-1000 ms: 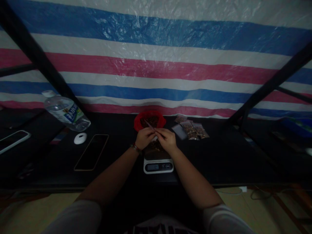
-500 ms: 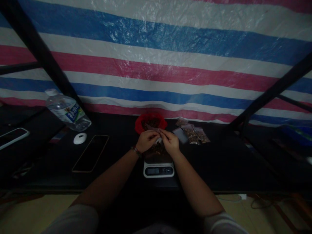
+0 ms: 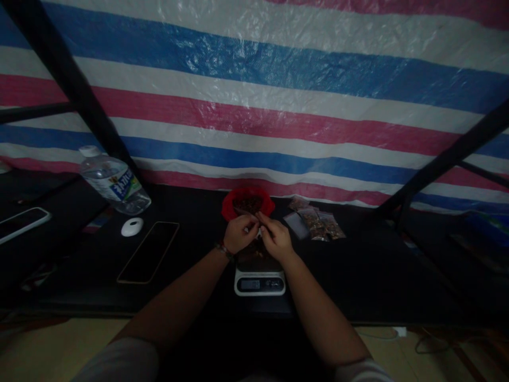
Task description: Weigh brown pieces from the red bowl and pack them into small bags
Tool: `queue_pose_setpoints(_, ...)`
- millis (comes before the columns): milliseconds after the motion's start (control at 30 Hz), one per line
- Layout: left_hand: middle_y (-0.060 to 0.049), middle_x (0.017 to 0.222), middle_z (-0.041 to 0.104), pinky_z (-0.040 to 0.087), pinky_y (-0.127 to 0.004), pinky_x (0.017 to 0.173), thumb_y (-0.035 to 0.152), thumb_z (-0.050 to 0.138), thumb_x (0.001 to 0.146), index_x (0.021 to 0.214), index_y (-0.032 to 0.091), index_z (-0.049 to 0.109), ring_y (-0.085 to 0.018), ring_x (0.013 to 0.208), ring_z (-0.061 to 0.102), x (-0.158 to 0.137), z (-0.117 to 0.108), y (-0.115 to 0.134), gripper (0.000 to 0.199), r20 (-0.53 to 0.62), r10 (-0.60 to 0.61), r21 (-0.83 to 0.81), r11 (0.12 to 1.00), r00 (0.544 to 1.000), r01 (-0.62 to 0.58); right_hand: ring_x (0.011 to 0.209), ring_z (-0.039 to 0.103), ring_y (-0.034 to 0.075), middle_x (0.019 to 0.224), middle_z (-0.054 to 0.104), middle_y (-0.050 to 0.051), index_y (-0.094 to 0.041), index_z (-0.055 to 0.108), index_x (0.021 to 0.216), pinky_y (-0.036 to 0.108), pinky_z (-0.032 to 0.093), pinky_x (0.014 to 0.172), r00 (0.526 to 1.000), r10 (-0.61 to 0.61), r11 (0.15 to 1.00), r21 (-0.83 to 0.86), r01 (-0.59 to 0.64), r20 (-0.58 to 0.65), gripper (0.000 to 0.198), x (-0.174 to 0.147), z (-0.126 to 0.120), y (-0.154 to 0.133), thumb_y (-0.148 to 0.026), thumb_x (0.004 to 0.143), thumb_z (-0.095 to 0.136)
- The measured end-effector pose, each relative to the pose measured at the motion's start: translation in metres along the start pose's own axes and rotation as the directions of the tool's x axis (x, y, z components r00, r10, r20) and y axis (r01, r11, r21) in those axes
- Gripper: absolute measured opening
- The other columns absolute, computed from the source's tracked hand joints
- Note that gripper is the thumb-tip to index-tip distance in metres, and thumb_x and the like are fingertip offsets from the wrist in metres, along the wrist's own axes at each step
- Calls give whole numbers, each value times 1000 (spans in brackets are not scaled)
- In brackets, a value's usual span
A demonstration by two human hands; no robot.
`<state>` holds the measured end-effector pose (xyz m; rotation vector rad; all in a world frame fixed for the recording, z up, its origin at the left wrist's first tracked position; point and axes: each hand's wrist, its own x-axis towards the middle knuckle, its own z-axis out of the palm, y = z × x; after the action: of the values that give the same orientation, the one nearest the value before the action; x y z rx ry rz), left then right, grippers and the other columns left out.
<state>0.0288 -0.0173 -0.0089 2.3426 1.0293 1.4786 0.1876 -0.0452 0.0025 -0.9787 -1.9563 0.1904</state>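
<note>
My left hand [image 3: 239, 234] and my right hand [image 3: 277, 239] meet over the kitchen scale [image 3: 260, 292], fingers pinched close together. Between the fingertips is a small clear plastic bag [image 3: 243, 211], mostly covered by them. Beneath the hands, small brown dried pieces [image 3: 259, 253] show on the dark weighing plate; whether they lie loose or inside the bag I cannot tell. Just beyond the fingers stands a red bowl [image 3: 229, 207] holding more brown pieces. To the right of my right hand lie several filled zip bags [image 3: 318, 225], beside a flat stack of clear bags [image 3: 296, 225].
On the left are a large plastic bottle [image 3: 115, 183], a white oval case [image 3: 132, 227], a dark phone [image 3: 149, 252] and a second phone [image 3: 24, 224]. A striped plastic sheet [image 3: 254, 116] hangs behind the black table [image 3: 338, 281], between slanted black posts.
My fingertips have shifted slightly, with the left hand's fingers curled more and a small gap between the hands. The camera view has tilted a little; objects on the table stay put.
</note>
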Motion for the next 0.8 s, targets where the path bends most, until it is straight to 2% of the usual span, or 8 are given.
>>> queue_pose_setpoints(133, -7, 80, 68, 52, -28, 69, 22, 49, 87, 85, 16, 64, -16, 76, 64, -1, 0, -1, 16, 11, 69, -13, 998, 998, -69, 104, 63, 18, 116, 66, 7, -23, 54, 127, 35, 51, 92, 1000, 10, 1000, -10, -10, -13, 44, 1, 1, 4, -20, 84, 53)
queue_pose_setpoints(267, -8, 82, 67, 52, -29, 70, 23, 46, 89, 86, 16, 64, -17, 78, 64, 0, -2, -2, 19, 21, 76, 31, 997, 997, -77, 105, 62, 18, 114, 66, 7, -25, 59, 121, 35, 51, 93, 998, -38, 999, 20, 39, -43, 38, 2, 1, 8, -21, 84, 56)
queue_pose_setpoints(433, -8, 81, 67, 52, -28, 70, 22, 46, 88, 85, 17, 63, -17, 78, 64, 1, -5, -2, 18, 74, 95, 38, 994, 993, -98, 91, 64, 18, 98, 70, 6, -26, 66, 110, 35, 53, 85, 998, -34, 999, -33, 32, -53, 27, 3, 0, 10, -20, 85, 55)
queue_pose_setpoints(667, -6, 76, 67, 52, -27, 67, 19, 48, 82, 77, 17, 62, -15, 73, 64, 3, -8, 0, 15, 77, 159, 32, 986, 984, -161, 75, 64, 16, 79, 71, 4, -22, 71, 83, 32, 51, 74, 996, -27, 999, -28, 25, -84, 15, 5, -3, 6, -23, 85, 56)
queue_pose_setpoints(800, -4, 72, 68, 52, -27, 66, 18, 50, 79, 72, 19, 62, -15, 69, 64, 5, -5, 11, 14, 28, 109, 55, 992, 994, -111, 69, 60, 17, 70, 67, 3, -21, 66, 74, 31, 48, 68, 991, 17, 995, -92, -29, -131, 15, 4, -1, 1, -23, 83, 56)
